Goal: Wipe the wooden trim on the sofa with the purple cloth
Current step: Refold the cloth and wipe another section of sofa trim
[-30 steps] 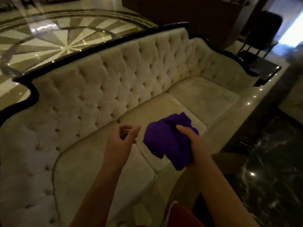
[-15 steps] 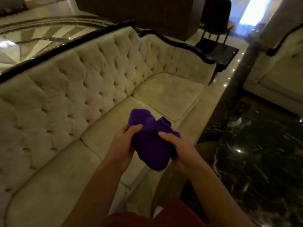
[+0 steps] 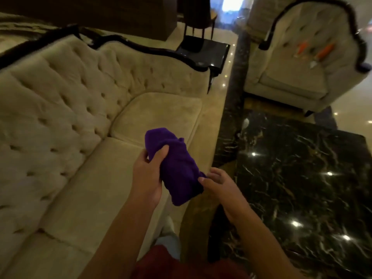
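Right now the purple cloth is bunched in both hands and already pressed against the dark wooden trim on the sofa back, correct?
Not quite. The head view shows the purple cloth bunched between the left hand and right hand, but held in the air over the seat cushions, well short of the dark wooden trim on the sofa back.

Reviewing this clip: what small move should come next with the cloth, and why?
Probably carry the purple cloth up to the dark wooden trim along the sofa back. The cloth is bunched in the left hand, with the right hand pinching its lower edge, and it hangs over the seat cushions, well short of the trim; no wiping contact exists yet.
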Action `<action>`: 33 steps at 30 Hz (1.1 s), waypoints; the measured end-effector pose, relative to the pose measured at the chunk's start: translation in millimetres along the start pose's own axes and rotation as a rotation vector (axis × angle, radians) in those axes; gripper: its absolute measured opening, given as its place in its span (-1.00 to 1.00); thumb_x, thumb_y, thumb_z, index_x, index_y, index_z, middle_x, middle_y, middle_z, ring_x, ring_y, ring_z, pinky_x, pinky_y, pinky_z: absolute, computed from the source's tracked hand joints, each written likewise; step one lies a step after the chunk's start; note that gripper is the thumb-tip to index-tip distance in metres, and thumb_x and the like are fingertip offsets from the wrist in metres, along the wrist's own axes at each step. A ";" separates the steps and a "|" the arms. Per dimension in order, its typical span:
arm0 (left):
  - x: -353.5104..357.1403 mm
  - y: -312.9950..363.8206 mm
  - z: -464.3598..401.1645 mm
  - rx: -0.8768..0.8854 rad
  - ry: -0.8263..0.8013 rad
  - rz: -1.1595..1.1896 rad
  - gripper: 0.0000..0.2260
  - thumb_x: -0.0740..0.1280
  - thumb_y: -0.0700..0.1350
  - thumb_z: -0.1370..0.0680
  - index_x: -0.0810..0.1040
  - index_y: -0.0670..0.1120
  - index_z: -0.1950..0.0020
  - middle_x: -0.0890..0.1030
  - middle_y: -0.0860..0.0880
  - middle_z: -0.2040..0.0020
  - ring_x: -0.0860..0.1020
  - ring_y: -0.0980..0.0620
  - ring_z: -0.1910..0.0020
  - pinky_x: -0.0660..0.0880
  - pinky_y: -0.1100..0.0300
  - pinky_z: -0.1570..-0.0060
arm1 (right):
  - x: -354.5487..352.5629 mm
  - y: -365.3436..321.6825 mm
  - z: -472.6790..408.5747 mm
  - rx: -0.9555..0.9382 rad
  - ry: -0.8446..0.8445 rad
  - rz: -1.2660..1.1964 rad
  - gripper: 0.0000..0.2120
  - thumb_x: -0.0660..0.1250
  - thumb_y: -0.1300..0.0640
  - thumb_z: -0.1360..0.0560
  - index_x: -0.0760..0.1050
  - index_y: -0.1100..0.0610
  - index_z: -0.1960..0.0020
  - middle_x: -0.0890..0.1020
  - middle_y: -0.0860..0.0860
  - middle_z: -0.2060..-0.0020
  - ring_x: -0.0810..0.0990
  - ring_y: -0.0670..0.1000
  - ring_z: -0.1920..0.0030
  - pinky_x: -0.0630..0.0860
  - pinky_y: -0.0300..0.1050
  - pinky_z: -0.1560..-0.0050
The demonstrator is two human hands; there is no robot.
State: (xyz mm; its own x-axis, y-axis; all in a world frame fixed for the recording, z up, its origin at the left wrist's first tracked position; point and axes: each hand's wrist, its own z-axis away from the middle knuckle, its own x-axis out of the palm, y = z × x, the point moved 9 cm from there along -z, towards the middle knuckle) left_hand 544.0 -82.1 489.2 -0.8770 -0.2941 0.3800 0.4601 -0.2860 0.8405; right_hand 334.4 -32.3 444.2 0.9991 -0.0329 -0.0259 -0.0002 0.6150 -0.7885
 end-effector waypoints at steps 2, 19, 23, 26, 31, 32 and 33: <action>11.9 6.3 -33.2 -0.013 0.031 -0.021 -0.68 0.51 -0.16 -0.53 0.61 -0.08 -0.28 0.74 -0.11 -0.15 0.73 -0.10 -0.12 0.68 -0.01 -0.05 | -14.3 -13.6 -14.7 0.025 0.078 0.058 -0.48 0.48 -0.04 -0.52 0.44 0.03 -0.42 0.60 0.00 -0.28 0.61 0.05 -0.25 0.55 0.20 -0.33; 106.0 17.2 -204.8 -0.159 -0.082 0.094 -0.64 0.41 -0.08 -0.61 0.57 -0.10 -0.40 0.72 -0.11 -0.23 0.70 -0.06 -0.22 0.67 0.03 -0.14 | -4.8 -125.4 -176.0 -0.075 -0.078 -0.415 -0.28 0.65 -0.17 -0.29 0.51 -0.01 -0.36 0.72 -0.03 -0.20 0.69 0.04 -0.22 0.66 0.00 -0.14; 132.7 -1.7 -255.9 -0.206 -0.088 -0.048 -0.59 0.44 0.05 -0.56 0.59 -0.04 -0.38 0.74 -0.03 -0.19 0.71 0.02 -0.17 0.64 0.10 -0.04 | -31.1 -156.7 -229.4 -0.090 -0.093 -0.359 -0.30 0.69 -0.11 -0.25 0.50 -0.12 -0.32 0.72 -0.08 -0.15 0.70 0.01 -0.18 0.67 -0.05 -0.09; 167.4 -24.1 -292.0 -0.281 -0.103 -0.143 -0.47 0.48 0.16 -0.44 0.61 -0.02 -0.36 0.75 -0.02 -0.17 0.72 0.03 -0.14 0.68 0.12 0.06 | -60.1 -188.8 -277.0 -0.081 -0.082 -0.340 -0.31 0.70 -0.08 -0.19 0.52 -0.15 -0.26 0.75 -0.11 -0.05 0.74 0.00 -0.08 0.69 -0.08 0.01; 231.2 -22.0 -355.6 -0.241 -0.098 -0.455 -0.42 0.47 0.46 -0.29 0.65 0.12 -0.14 0.77 0.08 -0.04 0.72 0.13 -0.02 0.57 0.20 0.07 | -131.1 -252.3 -350.3 -0.033 -0.099 -0.340 -0.69 0.58 0.10 -0.28 0.69 -0.08 -0.01 0.78 -0.04 0.12 0.77 0.02 0.11 0.68 -0.08 0.21; 237.6 -14.4 -369.6 -0.178 -0.046 -0.529 -0.40 0.46 0.48 -0.27 0.65 0.12 -0.13 0.76 0.06 -0.06 0.70 0.16 -0.01 0.54 0.22 0.08 | -141.9 -268.9 -362.0 -0.031 -0.130 -0.321 -0.73 0.56 0.10 -0.26 0.71 -0.05 0.04 0.78 -0.04 0.15 0.77 0.01 0.12 0.67 -0.09 0.22; 244.1 -5.5 -382.8 -0.105 -0.006 -0.574 -0.38 0.45 0.47 -0.27 0.63 0.12 -0.18 0.72 0.06 -0.13 0.66 0.17 -0.08 0.52 0.23 0.04 | -151.7 -284.9 -373.6 -0.029 -0.161 -0.302 -0.70 0.53 0.08 -0.25 0.69 -0.01 0.02 0.78 -0.03 0.17 0.77 0.01 0.13 0.65 -0.10 0.23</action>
State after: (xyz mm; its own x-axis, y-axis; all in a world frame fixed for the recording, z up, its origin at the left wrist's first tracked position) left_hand 380.4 -501.5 429.6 -0.9906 -0.0602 -0.1230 -0.0784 -0.4870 0.8699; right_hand 167.2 -496.9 443.2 0.9479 -0.0842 0.3072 0.2982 0.5733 -0.7632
